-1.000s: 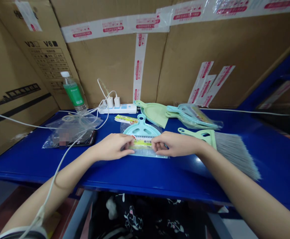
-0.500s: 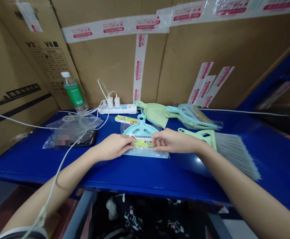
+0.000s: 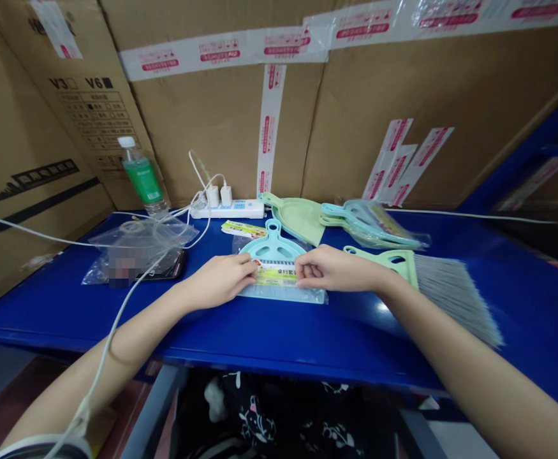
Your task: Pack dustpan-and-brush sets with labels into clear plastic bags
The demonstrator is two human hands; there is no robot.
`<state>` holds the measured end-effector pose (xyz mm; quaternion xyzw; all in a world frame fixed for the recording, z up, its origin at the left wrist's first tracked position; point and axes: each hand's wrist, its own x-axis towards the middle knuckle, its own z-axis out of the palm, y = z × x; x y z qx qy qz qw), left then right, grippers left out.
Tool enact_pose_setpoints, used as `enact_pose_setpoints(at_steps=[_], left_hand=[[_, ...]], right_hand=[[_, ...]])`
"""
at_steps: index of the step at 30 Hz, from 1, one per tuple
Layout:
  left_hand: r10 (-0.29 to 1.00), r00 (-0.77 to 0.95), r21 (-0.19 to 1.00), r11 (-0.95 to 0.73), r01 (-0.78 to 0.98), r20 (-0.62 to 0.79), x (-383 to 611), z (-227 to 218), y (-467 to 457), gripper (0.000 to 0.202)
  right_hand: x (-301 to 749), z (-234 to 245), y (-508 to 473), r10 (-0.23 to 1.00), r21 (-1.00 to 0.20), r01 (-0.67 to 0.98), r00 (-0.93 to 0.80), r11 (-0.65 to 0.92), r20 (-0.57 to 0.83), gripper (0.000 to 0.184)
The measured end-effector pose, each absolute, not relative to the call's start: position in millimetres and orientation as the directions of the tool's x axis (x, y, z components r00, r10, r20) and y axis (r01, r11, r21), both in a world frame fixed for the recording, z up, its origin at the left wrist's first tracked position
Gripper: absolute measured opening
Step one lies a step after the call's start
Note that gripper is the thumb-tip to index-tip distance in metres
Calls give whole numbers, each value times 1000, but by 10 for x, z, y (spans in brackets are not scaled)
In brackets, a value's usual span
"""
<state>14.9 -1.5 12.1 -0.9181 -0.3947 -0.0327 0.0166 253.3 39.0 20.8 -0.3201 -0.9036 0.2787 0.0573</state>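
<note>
A light blue dustpan [image 3: 275, 247] lies in a clear bag on the blue table [image 3: 307, 325], handle pointing away from me. A yellow-green paper label card [image 3: 277, 275] lies across it. My left hand [image 3: 224, 279] pinches the card's left end, fingers curled. My right hand [image 3: 329, 270] pinches its right end the same way. Both hands rest on the dustpan's bag.
A green brush [image 3: 432, 280] lies right of my right hand. A green dustpan [image 3: 300, 217] and a bagged blue set [image 3: 372, 223] sit behind. A spare label [image 3: 243, 229], a power strip [image 3: 228, 208], a bottle [image 3: 141, 177], clear bags over a phone [image 3: 138, 252] and cardboard boxes [image 3: 403, 95] are around.
Both hands have shifted slightly away from me along the dustpan, carrying the label card with them; it now lies a little higher on the pan.
</note>
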Motion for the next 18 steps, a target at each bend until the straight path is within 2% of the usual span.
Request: enact_pose_setpoints(at_steps=[7, 14, 18], left_hand=[[760, 649, 23, -650, 760, 29, 155, 129, -1, 18], [743, 665, 68, -670, 740, 74, 128, 108, -9, 16], [748, 659, 74, -664, 744, 86, 120, 96, -21, 23]], right_hand=[[2536, 196, 403, 606, -542, 539, -793, 645, -67, 18], [2527, 219, 392, 618, -534, 561, -781, 632, -89, 17], [2528, 220, 394, 624, -526, 567, -777, 634, -86, 16]])
